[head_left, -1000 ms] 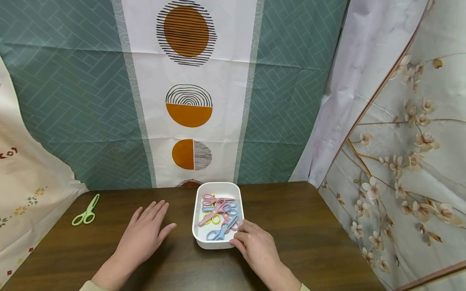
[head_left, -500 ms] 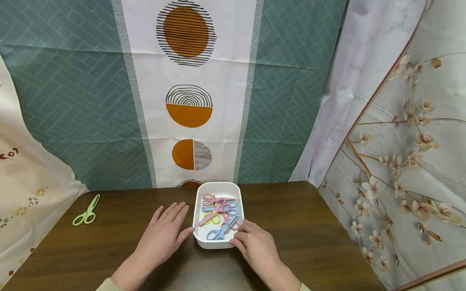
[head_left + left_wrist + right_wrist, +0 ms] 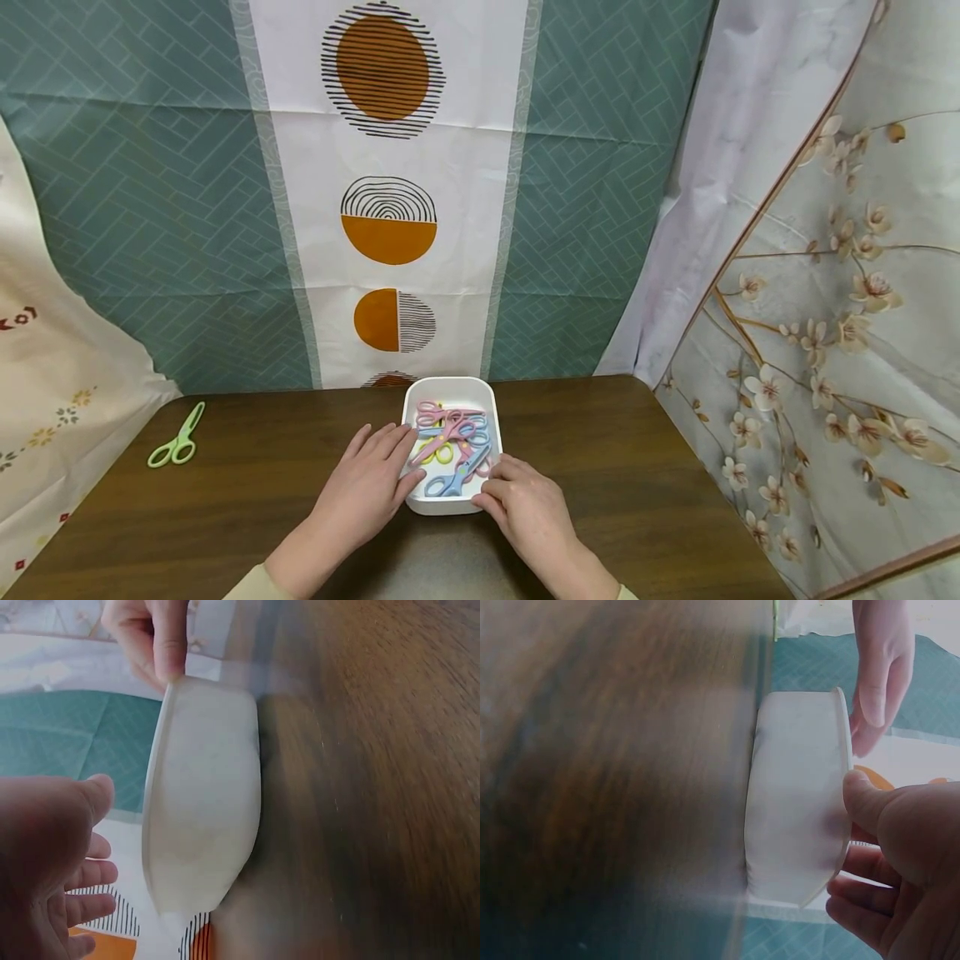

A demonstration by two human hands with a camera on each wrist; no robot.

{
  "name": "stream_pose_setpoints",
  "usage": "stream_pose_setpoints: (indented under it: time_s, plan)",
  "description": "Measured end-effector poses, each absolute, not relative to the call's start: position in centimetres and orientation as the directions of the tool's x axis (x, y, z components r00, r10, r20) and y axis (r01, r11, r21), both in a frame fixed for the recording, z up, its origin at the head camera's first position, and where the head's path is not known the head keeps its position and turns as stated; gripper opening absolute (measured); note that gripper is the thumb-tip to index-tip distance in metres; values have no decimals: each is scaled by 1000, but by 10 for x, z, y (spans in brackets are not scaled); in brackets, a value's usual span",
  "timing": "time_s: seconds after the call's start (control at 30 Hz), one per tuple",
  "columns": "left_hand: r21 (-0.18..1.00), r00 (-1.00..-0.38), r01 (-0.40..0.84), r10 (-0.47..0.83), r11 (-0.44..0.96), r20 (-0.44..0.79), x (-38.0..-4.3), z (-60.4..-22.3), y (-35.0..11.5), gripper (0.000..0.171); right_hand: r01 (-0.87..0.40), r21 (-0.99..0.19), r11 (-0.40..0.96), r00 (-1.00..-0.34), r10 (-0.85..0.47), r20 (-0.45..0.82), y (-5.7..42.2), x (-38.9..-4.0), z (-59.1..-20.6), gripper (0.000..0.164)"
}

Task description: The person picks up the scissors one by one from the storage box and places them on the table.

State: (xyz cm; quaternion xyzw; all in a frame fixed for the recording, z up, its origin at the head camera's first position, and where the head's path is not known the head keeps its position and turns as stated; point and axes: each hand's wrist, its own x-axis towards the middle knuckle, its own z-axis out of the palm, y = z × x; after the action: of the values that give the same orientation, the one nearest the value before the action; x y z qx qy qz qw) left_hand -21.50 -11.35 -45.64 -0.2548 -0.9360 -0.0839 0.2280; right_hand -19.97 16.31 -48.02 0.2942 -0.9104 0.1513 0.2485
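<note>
A white plastic tray (image 3: 450, 506) stands at the table's far middle and holds several children's scissors. Among them are blue scissors (image 3: 454, 482), pink scissors (image 3: 452, 427) and yellow scissors (image 3: 445, 453), overlapping in a pile. My right hand (image 3: 528, 504) grips the tray's near right corner, thumb at the front and fingers along the side. Over the tray's left rim hovers my left hand (image 3: 367, 483), fingers fairly straight; in the left wrist view it appears apart from the tray wall (image 3: 202, 787). It hides part of that rim.
Green scissors (image 3: 182, 440) lie alone toward the left end of the brown wooden table (image 3: 637, 483). Behind the table hangs a green and white cloth (image 3: 585, 250). A flowered curtain (image 3: 840, 400) borders the right side.
My left hand has moved right, from the bare table to above the tray's left rim. The right hand has kept its hold, and the tray has hardly moved.
</note>
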Motion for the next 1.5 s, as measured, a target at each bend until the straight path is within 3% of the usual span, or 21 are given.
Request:
stream_pose_setpoints:
  time_s: [0.33,0.6,1.03,1.5]
  plan:
    - [26,-718,579,494,815,491,-223,-457,-99,55,-606,-132,784,-709,-458,536,162,-200,-481,13]
    - [50,-723,601,516,798,460,-230,-457,-90,54,-614,-133,778,-703,-462,541,162,-199,-481,15]
    - [69,-822,517,472,853,319,-251,-459,-71,52,-606,-144,783,-712,-453,536,163,-199,-480,15]
    - [60,-846,490,458,870,272,-266,-464,-61,45,-610,-132,782,-709,-463,531,163,-200,-480,14]
